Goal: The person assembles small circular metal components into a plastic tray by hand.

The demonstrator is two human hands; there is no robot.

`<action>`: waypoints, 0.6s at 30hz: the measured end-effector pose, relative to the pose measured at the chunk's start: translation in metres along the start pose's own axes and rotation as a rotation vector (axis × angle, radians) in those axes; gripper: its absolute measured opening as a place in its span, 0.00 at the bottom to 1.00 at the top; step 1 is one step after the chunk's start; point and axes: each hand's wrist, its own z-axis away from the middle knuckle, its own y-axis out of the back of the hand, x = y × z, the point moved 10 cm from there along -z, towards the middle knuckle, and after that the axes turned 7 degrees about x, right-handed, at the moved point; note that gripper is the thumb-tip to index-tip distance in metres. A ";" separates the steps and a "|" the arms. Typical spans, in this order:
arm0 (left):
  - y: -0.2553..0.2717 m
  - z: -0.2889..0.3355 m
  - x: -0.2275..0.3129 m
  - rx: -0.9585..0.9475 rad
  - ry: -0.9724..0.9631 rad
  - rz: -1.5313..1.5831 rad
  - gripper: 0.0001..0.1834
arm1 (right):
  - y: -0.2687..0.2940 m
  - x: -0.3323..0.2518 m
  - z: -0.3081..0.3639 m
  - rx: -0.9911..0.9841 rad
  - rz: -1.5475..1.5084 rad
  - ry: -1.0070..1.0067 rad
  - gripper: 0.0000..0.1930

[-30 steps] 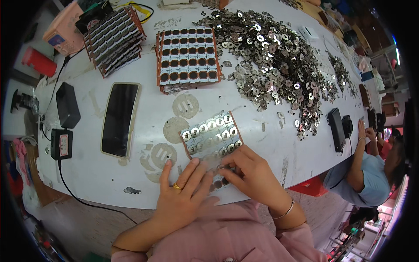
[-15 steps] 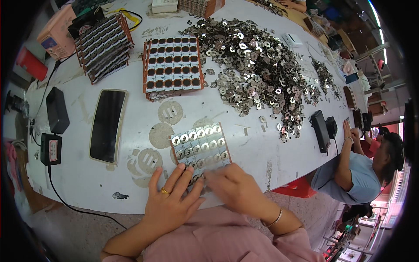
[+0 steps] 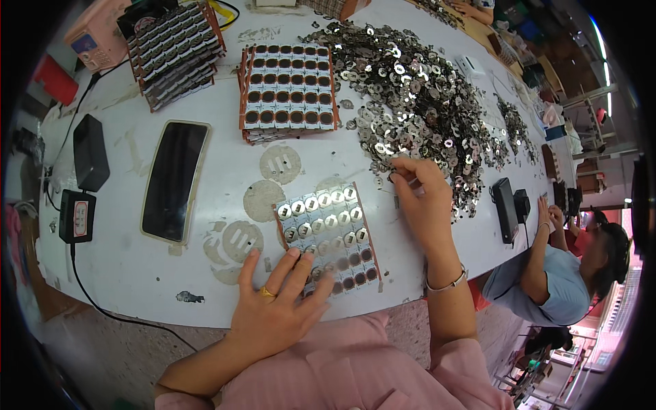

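Note:
A panel of small circuit boards (image 3: 316, 223) lies flat at the near middle of the table. Bright metal rings sit in its upper rows; the dark round spots of the lower right boards are bare. My left hand (image 3: 279, 301), with a gold ring, rests fingers spread over its lower left corner, and one fingertip is blurred by motion. Beyond the panel's right side, my right hand (image 3: 425, 195) reaches to the near edge of a heap of loose metal rings (image 3: 417, 102). Its thumb and forefinger are bent together in a pinch; what lies between them is too small to make out.
A stack of panels (image 3: 287, 89) stands behind, with another tilted stack (image 3: 174, 55) at the far left. A phone (image 3: 175, 181) lies left of centre, near black power adapters (image 3: 77, 215) and a cable. At the right, a person (image 3: 547, 273) sits by a black box (image 3: 504, 210).
My right hand has left the panel and moved right and away to the heap. The left hand stays on the panel. More bare boards show at its lower right.

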 end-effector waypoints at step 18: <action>-0.003 -0.009 0.004 0.026 0.048 0.034 0.26 | -0.023 -0.034 0.067 -0.362 -0.912 -0.435 0.06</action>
